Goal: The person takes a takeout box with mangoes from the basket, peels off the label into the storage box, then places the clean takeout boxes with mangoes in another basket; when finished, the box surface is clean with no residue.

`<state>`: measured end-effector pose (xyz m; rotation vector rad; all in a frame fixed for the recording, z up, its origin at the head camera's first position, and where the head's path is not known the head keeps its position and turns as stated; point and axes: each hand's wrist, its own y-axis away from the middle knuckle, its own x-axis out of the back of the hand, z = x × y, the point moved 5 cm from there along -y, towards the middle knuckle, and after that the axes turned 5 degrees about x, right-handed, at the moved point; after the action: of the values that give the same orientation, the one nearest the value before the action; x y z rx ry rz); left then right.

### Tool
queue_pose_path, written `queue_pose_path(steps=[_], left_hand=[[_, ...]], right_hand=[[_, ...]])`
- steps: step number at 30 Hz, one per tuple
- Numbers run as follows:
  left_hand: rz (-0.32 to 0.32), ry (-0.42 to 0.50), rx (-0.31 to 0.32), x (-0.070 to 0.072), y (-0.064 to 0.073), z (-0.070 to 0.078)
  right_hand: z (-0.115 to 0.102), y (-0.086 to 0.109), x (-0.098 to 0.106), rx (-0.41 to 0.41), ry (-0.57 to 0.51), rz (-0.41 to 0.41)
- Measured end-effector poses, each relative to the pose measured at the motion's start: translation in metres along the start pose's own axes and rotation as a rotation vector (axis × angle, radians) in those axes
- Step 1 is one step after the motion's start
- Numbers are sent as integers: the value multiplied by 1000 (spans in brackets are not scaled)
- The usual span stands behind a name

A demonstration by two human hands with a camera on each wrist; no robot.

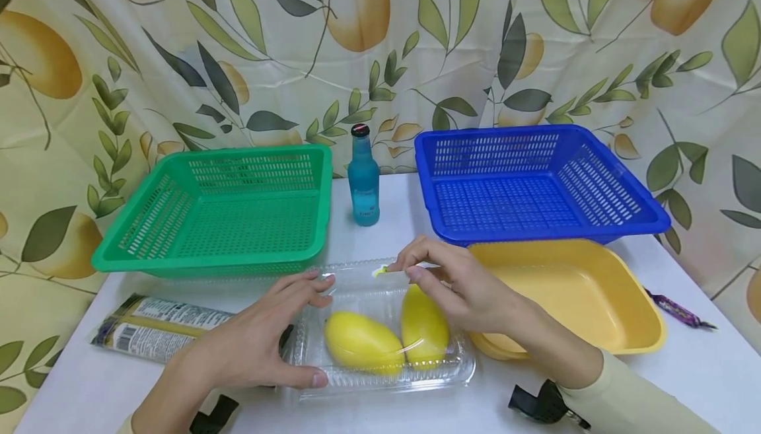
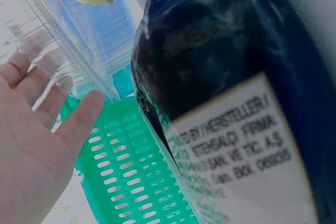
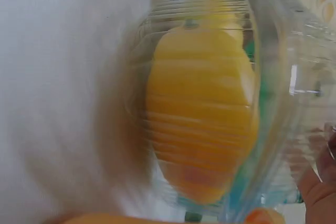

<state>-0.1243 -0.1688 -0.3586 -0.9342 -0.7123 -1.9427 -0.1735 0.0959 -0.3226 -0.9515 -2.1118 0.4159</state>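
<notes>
A clear plastic clamshell box (image 1: 362, 381) sits in front of me with two yellow mangoes inside; one mango (image 1: 362, 341) lies left, the other mango (image 1: 425, 328) right. Along the box's left side my left hand (image 1: 255, 331) spreads, its thumb at the near rim and its fingers toward the far left corner. Above the box's far part, my right hand (image 1: 458, 282) pinches a small whitish thing with a yellow-green tip (image 1: 380, 271); its kind is unclear. In the right wrist view a mango (image 3: 202, 108) shows through the box wall.
A long labelled packet (image 1: 160, 328) lies left, close to the left wrist. Behind stand a green basket (image 1: 214, 265), a blue bottle (image 1: 364, 186) and a blue basket (image 1: 547, 229). A yellow basin (image 1: 594, 302) is at right, with a purple wrapped stick (image 1: 680, 308) beside it.
</notes>
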Motion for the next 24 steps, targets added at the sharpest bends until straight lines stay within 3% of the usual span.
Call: queue_pose_path(steps=[6,12,24], left_hand=[[4,2,-5,0,1,-1],[7,5,-29,-1,0,1],[15,-8,-54,-1,1,0]], right_hand=[[-8,7,13,55,51,28],[-7,22,26,53,109,71],[-7,39,44,53,99,135]])
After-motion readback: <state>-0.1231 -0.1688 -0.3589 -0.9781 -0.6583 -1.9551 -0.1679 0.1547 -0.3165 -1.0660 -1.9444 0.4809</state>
